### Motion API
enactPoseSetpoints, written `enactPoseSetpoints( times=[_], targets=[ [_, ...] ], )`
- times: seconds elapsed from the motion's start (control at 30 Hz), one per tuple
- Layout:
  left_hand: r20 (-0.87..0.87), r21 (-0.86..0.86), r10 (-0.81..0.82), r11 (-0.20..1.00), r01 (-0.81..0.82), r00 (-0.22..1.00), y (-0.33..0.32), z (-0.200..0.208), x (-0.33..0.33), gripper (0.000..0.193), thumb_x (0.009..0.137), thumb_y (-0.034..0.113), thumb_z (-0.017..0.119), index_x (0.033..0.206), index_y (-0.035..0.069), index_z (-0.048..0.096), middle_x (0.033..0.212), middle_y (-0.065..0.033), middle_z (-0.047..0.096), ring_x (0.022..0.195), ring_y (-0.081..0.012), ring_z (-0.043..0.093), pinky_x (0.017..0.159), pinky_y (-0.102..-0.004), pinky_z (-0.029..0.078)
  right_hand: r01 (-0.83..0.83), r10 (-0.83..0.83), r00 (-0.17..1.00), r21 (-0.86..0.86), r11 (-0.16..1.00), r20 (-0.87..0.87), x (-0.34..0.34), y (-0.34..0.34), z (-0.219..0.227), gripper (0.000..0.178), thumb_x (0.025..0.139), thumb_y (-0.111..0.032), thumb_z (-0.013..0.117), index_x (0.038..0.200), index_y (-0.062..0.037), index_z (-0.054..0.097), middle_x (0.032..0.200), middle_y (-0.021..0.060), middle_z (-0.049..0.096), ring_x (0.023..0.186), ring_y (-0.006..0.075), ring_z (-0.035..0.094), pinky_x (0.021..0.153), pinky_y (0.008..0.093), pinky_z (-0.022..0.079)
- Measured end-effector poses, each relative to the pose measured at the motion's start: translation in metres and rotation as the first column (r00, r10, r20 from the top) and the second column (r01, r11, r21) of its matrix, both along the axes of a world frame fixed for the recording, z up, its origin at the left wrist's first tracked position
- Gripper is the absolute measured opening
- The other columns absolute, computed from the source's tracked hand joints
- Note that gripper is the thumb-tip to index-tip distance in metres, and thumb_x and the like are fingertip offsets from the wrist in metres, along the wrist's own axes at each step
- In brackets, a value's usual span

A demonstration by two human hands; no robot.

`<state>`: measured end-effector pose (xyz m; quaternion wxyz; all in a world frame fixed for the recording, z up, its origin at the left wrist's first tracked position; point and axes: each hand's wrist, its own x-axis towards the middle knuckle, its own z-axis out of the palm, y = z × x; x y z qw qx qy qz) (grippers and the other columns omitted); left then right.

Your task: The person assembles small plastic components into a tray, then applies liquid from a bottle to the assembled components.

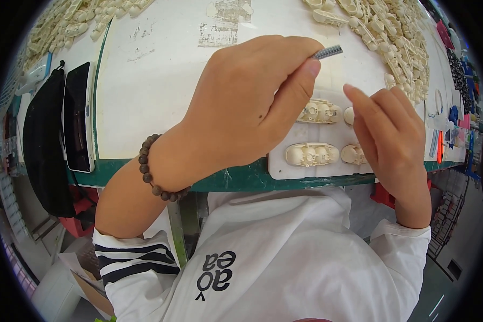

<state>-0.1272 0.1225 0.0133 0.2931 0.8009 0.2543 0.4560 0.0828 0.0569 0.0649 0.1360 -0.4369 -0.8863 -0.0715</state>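
Observation:
My left hand [247, 102] is raised above the white table [161, 91] and pinches a small grey ribbed strip [328, 51] between thumb and forefinger. A dark bead bracelet [151, 170] circles that wrist. My right hand [390, 137] hovers just right of it, fingers loosely curled and apart, holding nothing. Under both hands lies a white fixture tray [278, 167] with several cream plastic housings [311, 154] seated in it; my right hand hides part of the right-hand ones.
Heaps of cream plastic parts [392, 37] lie at the back right, more at the back left [64, 24]. A dark phone [78, 115] and a black bag [44, 145] sit at the left. Colourful items [456, 123] hang at the right. The table has a green edge [236, 181].

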Motion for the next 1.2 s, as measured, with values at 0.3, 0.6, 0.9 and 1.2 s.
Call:
enactPoseSetpoints(
  times=[0.3,0.6,0.9,1.2],
  targets=[
    [-0.071,0.006,-0.102,0.995,0.103,0.992,-0.006,0.003,0.0,0.02,0.09,0.007,0.059,0.107,-0.003,0.065,0.062,-0.008,0.053,0.053,-0.0178,0.048,0.05,-0.0286,0.038,-0.022,0.038,0.982,0.088,0.996,-0.186,-0.013,0.015,0.0,0.034,0.076,0.01,0.067,0.109,0.0023,0.065,0.072,0.0083,0.052,0.062,0.0198,0.05,0.053,0.0297,0.039],
    [-0.057,-0.02,-0.095,0.995,0.094,0.994,-0.019,0.012,0.005,0.02,0.087,0.003,0.06,0.106,-0.004,0.065,0.062,-0.0092,0.053,0.052,-0.0201,0.049,0.049,-0.0293,0.039,-0.107,0.111,0.994,0.205,0.973,-0.007,-0.01,0.008,0.011,0.029,0.07,0.008,0.07,0.098,0.0079,0.065,0.069,0.0086,0.051,0.057,0.0207,0.047,0.048,0.0314,0.037],
    [-0.003,-0.09,-0.143,0.986,0.142,0.99,-0.104,0.017,0.028,0.029,0.078,-0.002,0.065,0.105,-0.011,0.062,0.072,-0.011,0.062,0.05,-0.0189,0.054,0.04,-0.0296,0.04,-0.129,0.138,0.99,0.259,0.957,-0.017,0.015,-0.066,0.021,0.016,0.078,-0.009,0.066,0.085,0.0057,0.066,0.064,0.0024,0.045,0.052,0.0134,0.039,0.041,0.0265,0.025],
    [0.052,0.156,-0.036,0.987,0.028,0.998,-0.117,-0.036,0.061,0.026,0.076,0.002,0.068,0.1,-0.006,0.064,0.069,-0.0061,0.059,0.049,-0.0144,0.052,0.039,-0.0272,0.039,0.063,-0.052,0.997,0.209,0.976,-0.062,0.057,-0.033,0.004,0.023,0.066,-0.004,0.07,0.087,0.0007,0.065,0.066,0.005,0.048,0.055,0.0196,0.044,0.046,0.0314,0.035]
  ],
)
